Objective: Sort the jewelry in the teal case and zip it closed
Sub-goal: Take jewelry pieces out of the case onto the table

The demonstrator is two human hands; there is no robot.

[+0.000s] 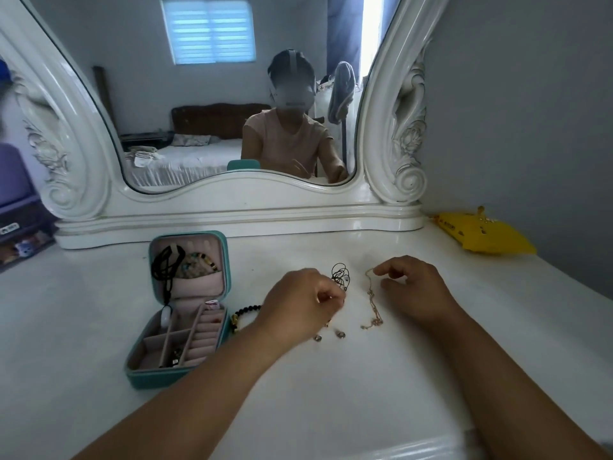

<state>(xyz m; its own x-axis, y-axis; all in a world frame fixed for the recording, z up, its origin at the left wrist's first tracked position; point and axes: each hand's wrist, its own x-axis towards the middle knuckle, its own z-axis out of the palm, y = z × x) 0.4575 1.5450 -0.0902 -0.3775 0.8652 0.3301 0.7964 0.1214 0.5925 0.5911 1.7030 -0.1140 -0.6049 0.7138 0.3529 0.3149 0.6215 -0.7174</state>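
The teal case lies open on the white dresser top at the left, its lid upright with a black cord necklace and a beaded bracelet in the lid pocket. My left hand is pinched on the lower end of a tangled black cord necklace. My right hand pinches the top of a thin gold chain that trails toward me on the surface. A black bead bracelet lies between the case and my left wrist. Two small earrings rest just below my left hand.
A yellow pouch sits at the back right against the grey wall. An ornate white mirror frame runs along the back of the dresser. The dresser's front edge curves just below my forearms.
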